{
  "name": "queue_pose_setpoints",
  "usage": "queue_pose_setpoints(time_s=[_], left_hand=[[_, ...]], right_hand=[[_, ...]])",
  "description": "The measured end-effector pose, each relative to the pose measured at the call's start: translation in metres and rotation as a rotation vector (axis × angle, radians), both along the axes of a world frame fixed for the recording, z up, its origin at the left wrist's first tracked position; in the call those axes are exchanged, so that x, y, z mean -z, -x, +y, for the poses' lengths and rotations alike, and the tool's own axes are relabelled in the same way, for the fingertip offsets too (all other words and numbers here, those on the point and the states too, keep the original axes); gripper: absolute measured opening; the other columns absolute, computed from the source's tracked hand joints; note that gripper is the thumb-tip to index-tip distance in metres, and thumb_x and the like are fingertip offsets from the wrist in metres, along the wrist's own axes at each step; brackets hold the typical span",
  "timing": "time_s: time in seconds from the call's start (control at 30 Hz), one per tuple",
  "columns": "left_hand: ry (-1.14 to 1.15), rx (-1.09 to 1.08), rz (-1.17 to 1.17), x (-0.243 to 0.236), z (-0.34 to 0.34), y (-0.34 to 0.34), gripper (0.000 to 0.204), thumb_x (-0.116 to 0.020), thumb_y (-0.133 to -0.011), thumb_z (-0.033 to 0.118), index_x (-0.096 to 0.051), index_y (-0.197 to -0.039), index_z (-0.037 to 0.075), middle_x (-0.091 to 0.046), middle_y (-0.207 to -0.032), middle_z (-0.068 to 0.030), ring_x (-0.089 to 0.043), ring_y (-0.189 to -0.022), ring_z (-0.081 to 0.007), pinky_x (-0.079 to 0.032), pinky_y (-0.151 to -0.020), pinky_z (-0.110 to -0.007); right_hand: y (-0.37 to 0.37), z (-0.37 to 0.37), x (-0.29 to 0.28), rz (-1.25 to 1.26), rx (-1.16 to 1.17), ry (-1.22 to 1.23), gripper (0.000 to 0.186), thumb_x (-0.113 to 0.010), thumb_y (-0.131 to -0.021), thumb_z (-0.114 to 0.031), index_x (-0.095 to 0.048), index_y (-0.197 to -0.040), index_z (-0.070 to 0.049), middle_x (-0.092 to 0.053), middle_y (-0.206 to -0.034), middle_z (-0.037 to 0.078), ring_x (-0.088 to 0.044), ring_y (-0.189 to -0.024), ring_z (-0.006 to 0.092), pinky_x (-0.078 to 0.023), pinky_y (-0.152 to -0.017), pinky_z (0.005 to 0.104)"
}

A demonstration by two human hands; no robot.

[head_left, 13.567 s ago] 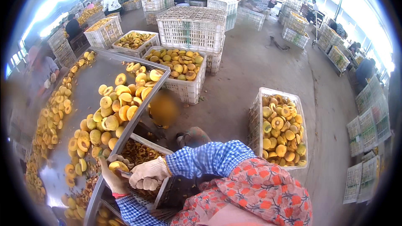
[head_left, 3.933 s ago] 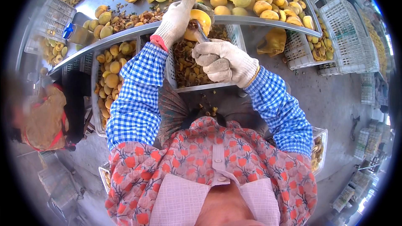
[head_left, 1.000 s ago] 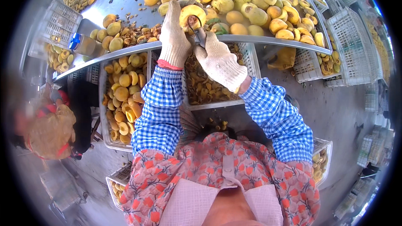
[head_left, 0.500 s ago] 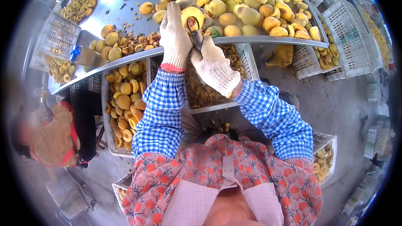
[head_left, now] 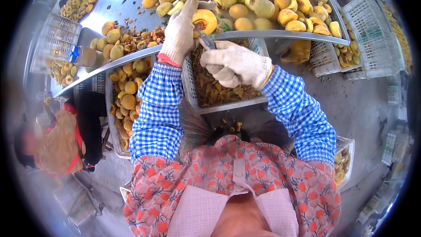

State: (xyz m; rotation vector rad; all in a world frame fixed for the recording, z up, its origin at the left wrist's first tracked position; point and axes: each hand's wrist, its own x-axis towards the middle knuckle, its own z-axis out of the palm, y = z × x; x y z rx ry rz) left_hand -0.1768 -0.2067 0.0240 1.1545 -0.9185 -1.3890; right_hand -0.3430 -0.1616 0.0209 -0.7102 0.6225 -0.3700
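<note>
Both my hands wear off-white knit gloves. My left hand (head_left: 179, 30) grips a yellow peach half (head_left: 205, 20) above the table's front edge, its cut face with a reddish-brown centre turned up. In my right hand (head_left: 239, 63) is a pitting knife (head_left: 206, 41) with a dark grey handle. Its thin metal end lies at the lower edge of the peach half; whether it touches the flesh I cannot tell. Behind my hands a pile of whole and halved peaches (head_left: 263, 6) covers part of the metal table (head_left: 131, 4). Below them stands a white crate (head_left: 232, 106) of brown and yellow scraps.
A crate of peach halves (head_left: 128, 101) stands left of my knees. Pit scraps (head_left: 142, 38) and a blue-capped container (head_left: 83, 56) lie along the table's left front. Stacked white crates (head_left: 372, 39) are at the right. Another person (head_left: 59, 138) sits at the left.
My right hand has moved down and right from the left one, turning over, and the knife's loop has come away from the peach's centre. The peach half stays in my left hand.
</note>
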Motion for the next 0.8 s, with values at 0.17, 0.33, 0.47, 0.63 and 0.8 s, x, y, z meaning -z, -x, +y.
queue_pose_setpoints(time_s=[0.17,0.33,0.47,0.63,0.8], left_hand=[[0.59,0.131,-0.925,0.065,-0.011,-0.037,0.096,-0.086,-0.058,0.002,-0.038,-0.141,-0.007,-0.06,-0.125,-0.0228,-0.062,-0.113,-0.0314,-0.053,-0.094,-0.035],[0.592,0.015,-1.071,0.038,0.025,-0.054,0.048,-0.074,-0.086,0.013,-0.052,-0.125,-0.006,-0.068,-0.107,-0.0154,-0.068,-0.096,-0.0265,-0.056,-0.084,-0.034],[0.408,-0.1,-1.307,0.031,0.076,-0.116,0.055,-0.076,-0.084,0.023,-0.054,-0.128,-0.001,-0.068,-0.111,-0.0156,-0.066,-0.104,-0.0296,-0.051,-0.091,-0.037],[-0.242,-0.387,-1.594,0.024,0.068,-0.16,0.06,-0.055,-0.091,0.055,-0.054,-0.138,0.018,-0.048,-0.142,-0.0178,-0.05,-0.128,-0.0322,-0.038,-0.108,-0.047],[-0.1,-0.108,-1.469,0.013,-0.061,-0.117,0.057,-0.056,-0.087,0.046,-0.054,-0.138,0.019,-0.052,-0.141,-0.0146,-0.055,-0.124,-0.0315,-0.039,-0.108,-0.041]], right_hand=[[0.014,-0.002,0.03,-0.124,-0.155,0.01,0.02,-0.061,-0.096,-0.022,-0.048,-0.083,-0.013,-0.038,-0.058,-0.009,-0.032,-0.039,0.0022,-0.024,-0.032,0.0212],[0.029,0.018,0.035,-0.075,-0.41,-0.023,0.023,-0.069,-0.09,-0.024,-0.053,-0.094,-0.009,-0.043,-0.063,-0.006,-0.036,-0.046,0.003,-0.027,-0.037,0.0206],[0.06,0.023,0.125,0.976,-0.609,0.997,0.035,-0.053,-0.091,-0.022,-0.057,-0.119,0.0,-0.067,-0.092,0.023,-0.065,-0.09,0.0412,-0.05,-0.082,0.0464],[0.046,0.019,0.102,0.984,-0.695,0.809,0.042,-0.053,-0.09,-0.027,-0.052,-0.123,-0.001,-0.067,-0.097,0.026,-0.066,-0.093,0.0419,-0.051,-0.083,0.049],[0.05,0.019,0.13,1.06,-0.449,0.995,0.035,-0.054,-0.092,-0.029,-0.051,-0.113,-0.001,-0.067,-0.092,0.027,-0.064,-0.088,0.0452,-0.051,-0.078,0.0518]])
